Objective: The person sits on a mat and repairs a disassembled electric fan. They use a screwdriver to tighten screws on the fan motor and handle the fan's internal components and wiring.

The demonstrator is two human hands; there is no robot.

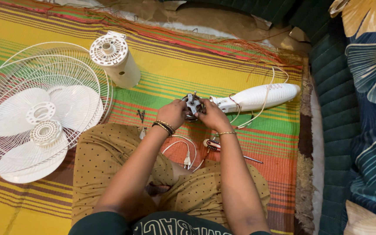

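Two hands, left hand [172,113] and right hand [213,115], clasp the small fan motor [193,105] between them; it looks heavy, rigid metal, best gripped around its rim.

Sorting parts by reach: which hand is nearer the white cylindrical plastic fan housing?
Left. The left hand lies closer to the white cylindrical plastic fan housing; the right hand is farther off, on the motor's other side.

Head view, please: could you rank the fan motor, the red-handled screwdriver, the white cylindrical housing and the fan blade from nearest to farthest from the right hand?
1. Fan motor: held in the right hand, between both hands.
2. Red-handled screwdriver: on the mat just below that hand.
3. White cylindrical housing: up and to the left.
4. Fan blade: far left, inside the grille.
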